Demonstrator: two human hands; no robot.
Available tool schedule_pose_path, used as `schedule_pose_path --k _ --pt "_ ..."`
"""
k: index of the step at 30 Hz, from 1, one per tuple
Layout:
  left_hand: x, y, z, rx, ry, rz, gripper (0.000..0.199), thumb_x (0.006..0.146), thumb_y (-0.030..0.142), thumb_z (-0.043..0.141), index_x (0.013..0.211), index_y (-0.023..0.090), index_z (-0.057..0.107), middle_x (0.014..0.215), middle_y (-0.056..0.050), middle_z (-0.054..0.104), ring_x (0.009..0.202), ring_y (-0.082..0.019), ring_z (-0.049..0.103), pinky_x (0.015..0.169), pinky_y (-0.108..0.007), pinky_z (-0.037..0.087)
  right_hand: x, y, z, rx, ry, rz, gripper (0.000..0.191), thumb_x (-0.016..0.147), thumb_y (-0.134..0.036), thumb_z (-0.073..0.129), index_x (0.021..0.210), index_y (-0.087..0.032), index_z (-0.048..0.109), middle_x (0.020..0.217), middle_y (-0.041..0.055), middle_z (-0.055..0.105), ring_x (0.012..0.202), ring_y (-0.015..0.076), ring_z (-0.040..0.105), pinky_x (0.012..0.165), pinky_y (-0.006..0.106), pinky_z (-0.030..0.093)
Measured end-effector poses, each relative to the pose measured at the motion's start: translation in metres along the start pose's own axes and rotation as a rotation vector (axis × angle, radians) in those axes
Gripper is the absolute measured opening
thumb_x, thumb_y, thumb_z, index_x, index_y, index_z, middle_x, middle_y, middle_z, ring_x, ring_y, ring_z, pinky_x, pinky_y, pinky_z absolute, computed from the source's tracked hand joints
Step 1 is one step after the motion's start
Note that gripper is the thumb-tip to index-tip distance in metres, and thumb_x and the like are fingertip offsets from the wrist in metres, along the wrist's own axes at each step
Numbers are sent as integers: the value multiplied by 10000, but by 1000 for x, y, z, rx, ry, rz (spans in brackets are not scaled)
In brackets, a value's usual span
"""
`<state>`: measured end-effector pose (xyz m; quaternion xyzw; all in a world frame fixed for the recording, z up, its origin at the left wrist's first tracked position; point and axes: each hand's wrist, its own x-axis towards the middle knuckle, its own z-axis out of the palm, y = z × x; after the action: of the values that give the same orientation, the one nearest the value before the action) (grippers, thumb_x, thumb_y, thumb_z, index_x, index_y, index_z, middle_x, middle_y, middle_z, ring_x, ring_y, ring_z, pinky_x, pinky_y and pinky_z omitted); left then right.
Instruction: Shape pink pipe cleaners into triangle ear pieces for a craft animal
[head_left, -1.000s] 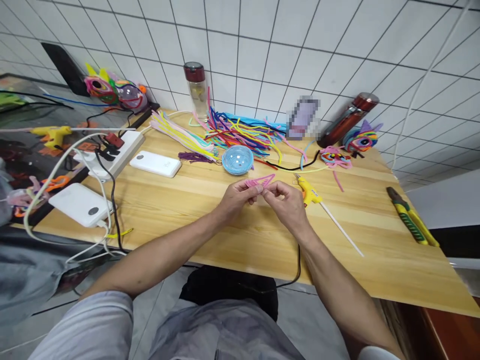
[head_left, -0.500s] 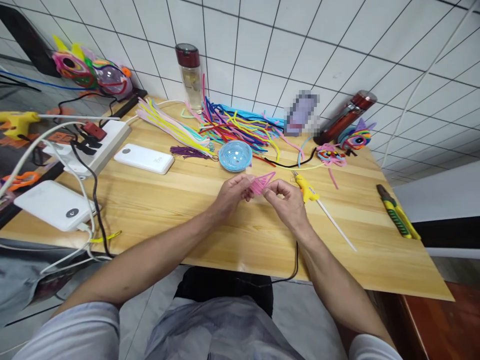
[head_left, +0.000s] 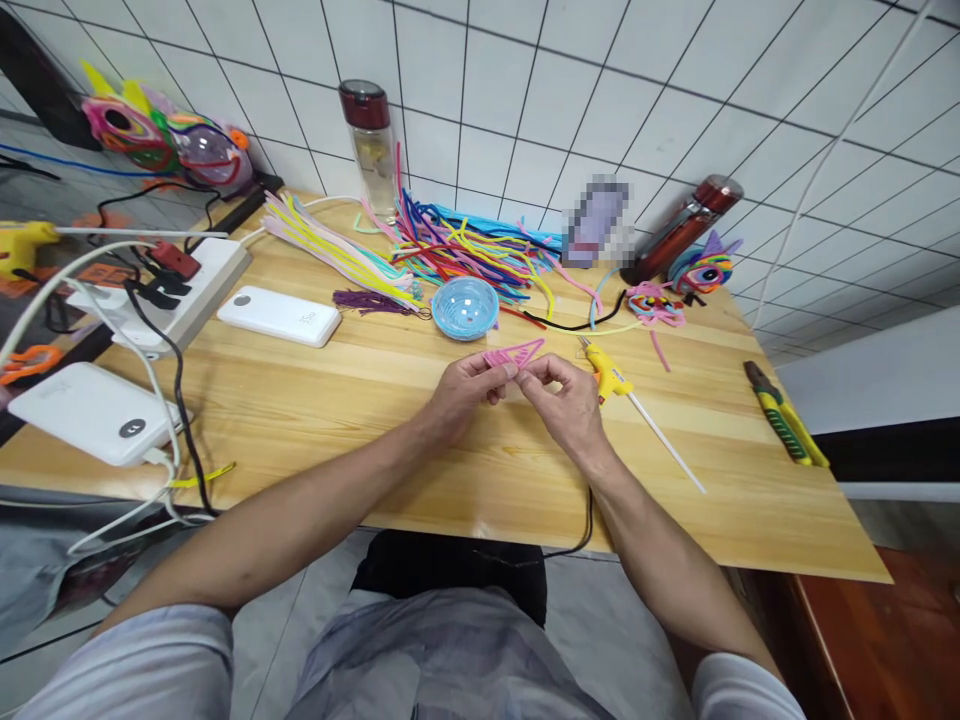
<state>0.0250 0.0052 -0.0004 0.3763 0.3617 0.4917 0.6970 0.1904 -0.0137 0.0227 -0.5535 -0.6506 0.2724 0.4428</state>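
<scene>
Between my two hands, above the table, is a small pink triangle bent from pipe cleaner [head_left: 517, 353]. My left hand [head_left: 472, 388] pinches its left and lower side between thumb and fingers. On the other side, my right hand [head_left: 559, 395] is closed on its lower edge, with the thumbs almost touching. Part of the pink piece is hidden behind the fingers. Just beyond my hands sits a round blue bowl-shaped piece [head_left: 465, 308]. A yellow glue gun [head_left: 611, 370] with a white glue stick lies right of my right hand.
Loose pipe cleaners [head_left: 472, 250] in many colours lie along the wall, near a glass bottle [head_left: 369, 150] and a red flask [head_left: 686, 230]. White power banks [head_left: 279, 316], a power strip [head_left: 202, 290] and cables fill the left. Pliers [head_left: 784, 415] lie at the right edge.
The pink triangle has been turned so it lies flatter, and my fingers have shifted to its lower edge. The whole view has moved slightly.
</scene>
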Motion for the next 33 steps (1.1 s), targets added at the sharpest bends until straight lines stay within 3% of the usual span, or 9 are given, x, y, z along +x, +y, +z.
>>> schedule_pose_path --k 7,11,20,33 --pt "0 1 1 -9 43 0 373 659 441 954 764 161 733 621 20 636 560 -78 517 571 -222 396 1 0 -4 -19 -37 -22 146 889 -344 701 853 -224 776 789 19 776 722 178 658 709 311 516" --pt "-1 2 2 -28 43 -16 413 638 465 976 769 160 730 625 22 636 567 -79 522 567 -220 400 1 1 -5 -20 -14 -65 152 884 -314 668 782 -228 740 734 7 746 697 171 646 707 309 511" --pt "-2 0 2 -28 5 -41 395 696 478 961 777 156 747 652 7 640 594 -83 515 587 -228 400 -1 -2 -4 -39 28 -69 119 827 -246 663 709 -238 678 660 -19 690 637 158 610 669 299 494" --pt "-2 2 0 -139 -82 -79 463 671 509 1002 795 150 737 669 11 619 605 -81 502 588 -225 397 2 -4 -9 -36 -64 -63 128 879 -286 691 772 -229 733 705 -5 718 685 168 644 712 306 511"
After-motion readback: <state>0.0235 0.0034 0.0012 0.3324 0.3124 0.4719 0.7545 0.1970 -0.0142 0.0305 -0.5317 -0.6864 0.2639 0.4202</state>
